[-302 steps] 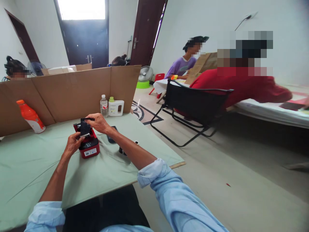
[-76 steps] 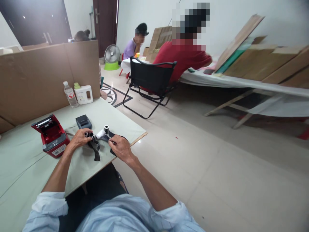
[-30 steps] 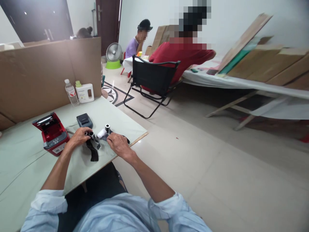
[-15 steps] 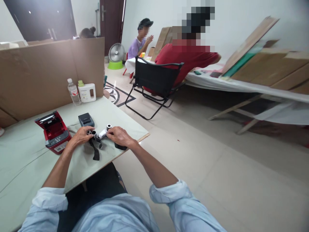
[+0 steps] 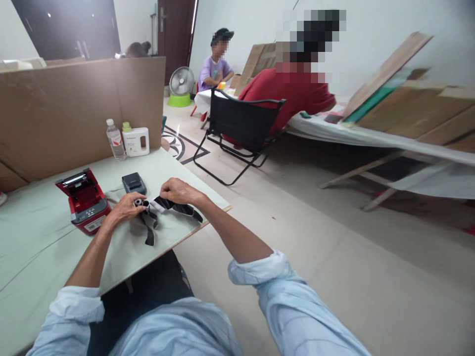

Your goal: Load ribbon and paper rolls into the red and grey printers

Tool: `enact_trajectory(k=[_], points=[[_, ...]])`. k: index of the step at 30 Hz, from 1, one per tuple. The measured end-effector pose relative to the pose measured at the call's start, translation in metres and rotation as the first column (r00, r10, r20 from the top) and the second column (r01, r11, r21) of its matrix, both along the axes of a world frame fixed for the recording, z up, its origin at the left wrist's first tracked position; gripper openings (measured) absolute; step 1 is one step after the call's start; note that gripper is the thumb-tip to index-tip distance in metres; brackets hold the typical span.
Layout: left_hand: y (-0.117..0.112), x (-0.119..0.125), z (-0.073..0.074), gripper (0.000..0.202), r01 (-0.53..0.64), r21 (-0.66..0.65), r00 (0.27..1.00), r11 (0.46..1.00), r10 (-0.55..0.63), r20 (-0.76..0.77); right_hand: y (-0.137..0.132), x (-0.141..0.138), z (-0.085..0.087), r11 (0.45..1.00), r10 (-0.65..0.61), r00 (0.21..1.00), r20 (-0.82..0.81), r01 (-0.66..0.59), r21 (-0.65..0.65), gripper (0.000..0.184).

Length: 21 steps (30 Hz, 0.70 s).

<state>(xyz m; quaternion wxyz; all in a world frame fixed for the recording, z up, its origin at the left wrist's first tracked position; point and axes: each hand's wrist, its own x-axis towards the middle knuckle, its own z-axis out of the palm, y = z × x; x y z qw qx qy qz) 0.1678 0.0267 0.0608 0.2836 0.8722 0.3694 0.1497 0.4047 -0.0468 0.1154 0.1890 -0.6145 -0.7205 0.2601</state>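
Note:
My left hand (image 5: pixel 129 206) is closed at a small paper roll (image 5: pixel 138 202), with its round end showing beside the fingertips. A dark strip (image 5: pixel 150 235) hangs from there and lies curled on the table. My right hand (image 5: pixel 178 191) pinches a black strip (image 5: pixel 188 211), which runs under the fingers toward the table's edge. Between the hands rests a white piece (image 5: pixel 158 205), partly covered by the black strip. Left of my left hand stands a red printer (image 5: pixel 89 210) with its lid up. Just behind the hands sits a small dark grey device (image 5: pixel 134 183).
A water bottle (image 5: pixel 116 142) and a white jug with a green cap (image 5: pixel 136 142) stand before a cardboard panel (image 5: pixel 74 109). The table's edge (image 5: pixel 200 230) runs close by my right forearm. Beyond are a black folding chair (image 5: pixel 245 116), a fan (image 5: pixel 181 84) and two seated people.
My right hand has moved up and slightly right, drawing the black strip out across the white piece. The left hand stays nearly in place. The black-cored roll behind the right hand is now hidden.

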Motion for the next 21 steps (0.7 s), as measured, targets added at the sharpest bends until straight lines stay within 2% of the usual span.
enact_trajectory(k=[11, 16, 21], points=[[-0.007, 0.01, -0.009, 0.037, -0.111, 0.088, 0.991, 0.99, 0.117, -0.07, 0.03, 0.006, 0.035, 0.992, 0.077, 0.983, -0.169, -0.059, 0.111, 0.02], [-0.018, 0.015, -0.013, 0.039, -0.163, 0.126, 0.982, 0.979, 0.174, -0.078, 0.034, 0.014, 0.049, 0.982, 0.153, 0.969, -0.193, -0.126, 0.143, 0.017], [-0.019, 0.011, -0.012, 0.043, -0.184, 0.094, 0.982, 0.979, 0.187, -0.034, 0.031, 0.019, 0.058, 0.98, 0.187, 0.962, -0.201, -0.167, 0.112, 0.018]])
